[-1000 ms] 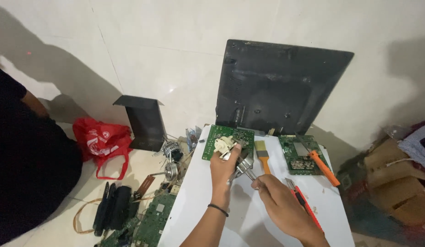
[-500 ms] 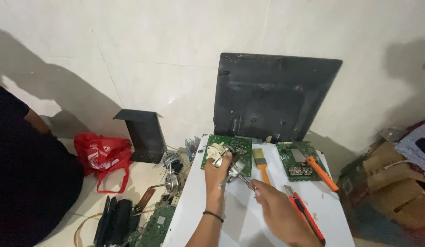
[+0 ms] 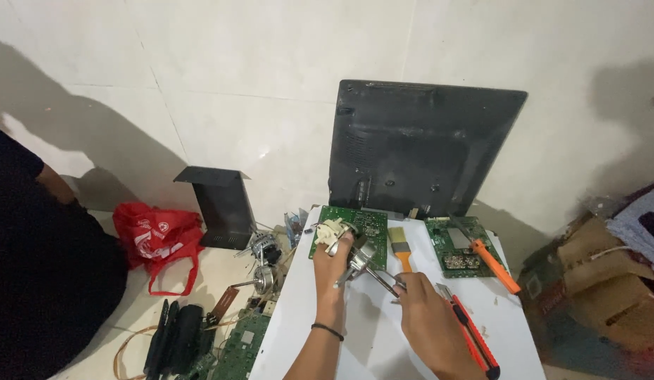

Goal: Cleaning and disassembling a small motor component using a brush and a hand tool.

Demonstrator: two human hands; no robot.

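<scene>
My left hand (image 3: 332,271) grips a small metal part with a cream plastic piece (image 3: 329,230) on top, held above the white table (image 3: 299,331). My right hand (image 3: 429,320) holds thin metal pliers (image 3: 378,278) whose tips reach into that part. A green circuit board (image 3: 366,226) lies just behind the hands. An orange-handled brush (image 3: 399,245) rests to its right.
A black monitor back panel (image 3: 422,148) leans on the wall. A second green board (image 3: 459,246), an orange screwdriver (image 3: 490,259) and a red utility knife (image 3: 471,331) lie at right. Left on the floor: red bag (image 3: 156,239), black stand (image 3: 221,204), small motors (image 3: 263,260). A person in black (image 3: 38,274) sits at left.
The view has shifted slightly; both hands stay together over the table, with the pliers still working at the metal part in my left hand.
</scene>
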